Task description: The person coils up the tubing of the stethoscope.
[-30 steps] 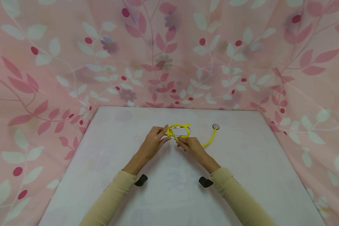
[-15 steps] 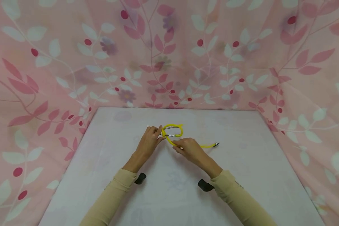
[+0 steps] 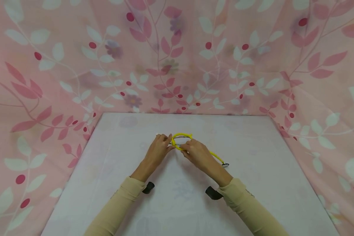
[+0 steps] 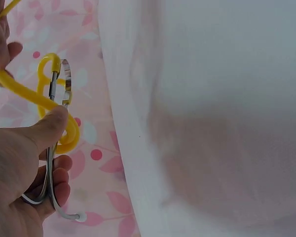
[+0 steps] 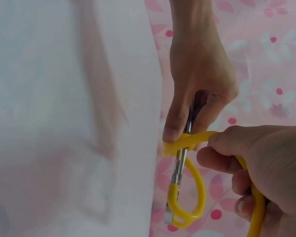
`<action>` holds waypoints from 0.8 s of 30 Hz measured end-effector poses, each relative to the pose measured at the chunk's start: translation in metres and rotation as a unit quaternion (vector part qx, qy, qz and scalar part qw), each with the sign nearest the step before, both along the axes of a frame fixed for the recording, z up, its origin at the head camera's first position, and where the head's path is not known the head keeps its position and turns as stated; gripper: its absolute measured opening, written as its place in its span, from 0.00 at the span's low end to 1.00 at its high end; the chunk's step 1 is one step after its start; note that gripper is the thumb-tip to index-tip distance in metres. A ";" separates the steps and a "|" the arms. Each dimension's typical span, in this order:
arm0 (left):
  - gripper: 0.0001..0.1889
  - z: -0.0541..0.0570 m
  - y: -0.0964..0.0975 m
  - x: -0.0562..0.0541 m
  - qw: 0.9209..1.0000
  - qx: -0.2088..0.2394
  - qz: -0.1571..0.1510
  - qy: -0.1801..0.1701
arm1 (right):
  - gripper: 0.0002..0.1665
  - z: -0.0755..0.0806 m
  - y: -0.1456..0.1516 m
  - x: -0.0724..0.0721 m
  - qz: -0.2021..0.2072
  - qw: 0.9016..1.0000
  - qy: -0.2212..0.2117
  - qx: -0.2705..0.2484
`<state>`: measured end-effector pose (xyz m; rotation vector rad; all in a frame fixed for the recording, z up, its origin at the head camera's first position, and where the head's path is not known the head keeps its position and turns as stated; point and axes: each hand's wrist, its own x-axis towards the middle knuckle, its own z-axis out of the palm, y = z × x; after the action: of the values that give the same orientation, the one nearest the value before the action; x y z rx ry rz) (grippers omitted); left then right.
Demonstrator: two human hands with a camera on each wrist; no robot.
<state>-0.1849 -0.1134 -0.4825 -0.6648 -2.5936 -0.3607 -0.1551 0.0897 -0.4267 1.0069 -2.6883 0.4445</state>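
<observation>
A stethoscope with yellow tubing (image 4: 24, 93) is held between both hands above the table. My left hand (image 3: 156, 150) grips its metal ear tubes (image 4: 50, 170), thumb pressing the tubing where it wraps round them. A white ear tip (image 4: 81, 217) pokes out below the fingers. Beyond that hand the yellow tubing forms a loop (image 5: 201, 192) beside the metal. My right hand (image 3: 198, 154) pinches the long part of the tubing close to the wrap. From behind it the tube runs on to the round chest piece (image 3: 225, 165), which hangs at the right.
A white-covered table (image 3: 180, 209) lies under the hands. Pink floral cloth (image 3: 177, 59) stands behind and at both sides. Black wrist-worn pieces (image 3: 213, 193) show beneath each forearm.
My right hand drew the tubing toward me, then rose back beside the loop. The chest piece swung from the far side to nearer me. My left hand shifted slightly left, keeping its grip.
</observation>
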 end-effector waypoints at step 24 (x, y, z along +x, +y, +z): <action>0.31 0.014 -0.002 0.025 0.985 0.030 -0.168 0.009 | 0.13 0.000 0.026 -0.054 0.080 0.985 -0.105 -0.107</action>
<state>-0.1596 -0.1156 -0.4689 -1.0811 -2.4400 -0.5300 -0.2095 0.1158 -0.4265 1.1749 -2.6715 0.8963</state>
